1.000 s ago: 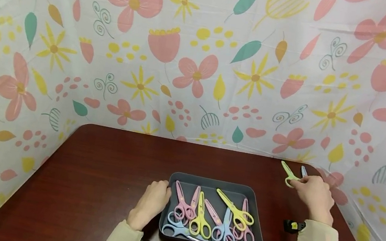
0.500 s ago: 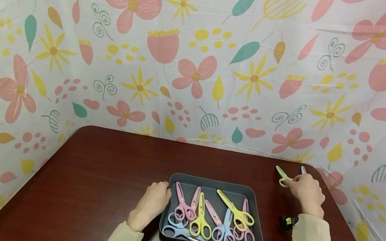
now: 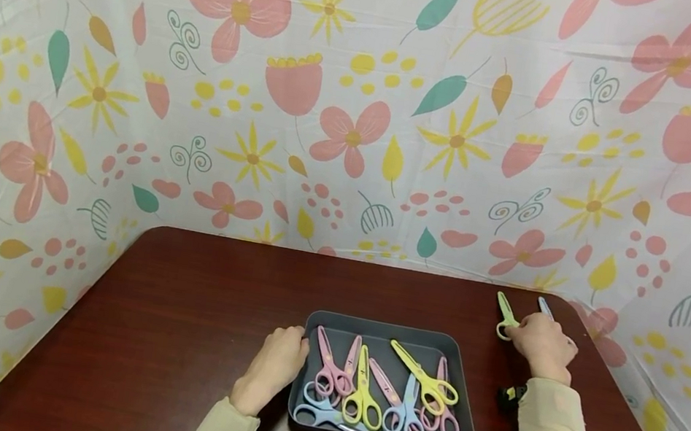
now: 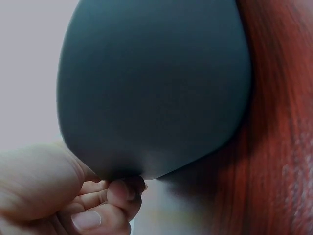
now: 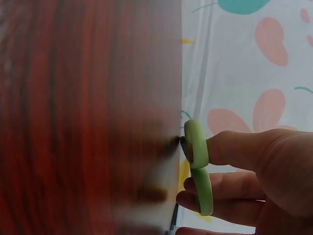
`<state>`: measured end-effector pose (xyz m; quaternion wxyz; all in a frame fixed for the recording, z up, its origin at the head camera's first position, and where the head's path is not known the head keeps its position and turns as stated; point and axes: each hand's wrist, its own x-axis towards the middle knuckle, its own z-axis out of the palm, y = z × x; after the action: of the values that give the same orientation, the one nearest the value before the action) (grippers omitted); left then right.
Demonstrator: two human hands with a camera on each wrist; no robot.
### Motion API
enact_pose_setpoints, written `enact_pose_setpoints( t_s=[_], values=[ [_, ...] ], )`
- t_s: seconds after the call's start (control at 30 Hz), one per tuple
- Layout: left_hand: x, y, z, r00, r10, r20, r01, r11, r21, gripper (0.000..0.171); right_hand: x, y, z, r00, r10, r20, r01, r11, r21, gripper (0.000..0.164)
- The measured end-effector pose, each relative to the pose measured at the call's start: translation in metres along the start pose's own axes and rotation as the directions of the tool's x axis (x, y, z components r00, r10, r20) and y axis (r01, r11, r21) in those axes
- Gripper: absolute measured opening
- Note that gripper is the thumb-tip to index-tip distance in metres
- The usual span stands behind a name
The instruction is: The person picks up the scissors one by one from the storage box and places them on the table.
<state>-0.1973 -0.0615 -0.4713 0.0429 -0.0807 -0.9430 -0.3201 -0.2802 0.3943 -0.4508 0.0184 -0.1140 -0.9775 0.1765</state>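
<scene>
At the far right of the table, my right hand pinches a pair of light green scissors by the handle loops, blades pointing away. In the right wrist view the green handle loops sit between thumb and fingers. Just beyond that hand lies a pair of blue scissors, mostly hidden by it. My left hand grips the left wall of a dark grey tray; the left wrist view shows thumb and curled fingers at the tray's edge. Several pink, yellow and blue scissors, such as the yellow pair, lie inside the tray.
The dark brown wooden table has rounded far corners. A white curtain printed with flowers and leaves hangs close behind it and along both sides.
My right hand has shifted left, toward the tray, and slightly nearer, with the green scissors moving left and turning more upright in view. The left hand and tray have stayed in place.
</scene>
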Motion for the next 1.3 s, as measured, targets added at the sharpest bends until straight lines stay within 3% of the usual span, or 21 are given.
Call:
enact_pose_setpoints(
  t_s=[0.2,0.67,1.3],
  values=[
    [-0.001,0.001,0.001,1.000,0.014,-0.011,-0.014,1.000,-0.004,0.013,0.001,0.002,0.002,1.000,-0.021,0.001,0.021,1.000,-0.011,0.032],
    [0.000,0.001,0.001,1.000,0.023,-0.012,-0.023,1.000,-0.014,0.014,-0.002,0.002,-0.003,0.999,-0.020,0.031,0.020,1.000,0.000,0.020],
    [0.000,0.001,-0.002,1.000,0.003,0.002,-0.003,1.000,-0.008,0.011,-0.023,-0.021,-0.030,0.997,-0.064,-0.039,0.067,0.995,0.072,0.047]
  ],
)
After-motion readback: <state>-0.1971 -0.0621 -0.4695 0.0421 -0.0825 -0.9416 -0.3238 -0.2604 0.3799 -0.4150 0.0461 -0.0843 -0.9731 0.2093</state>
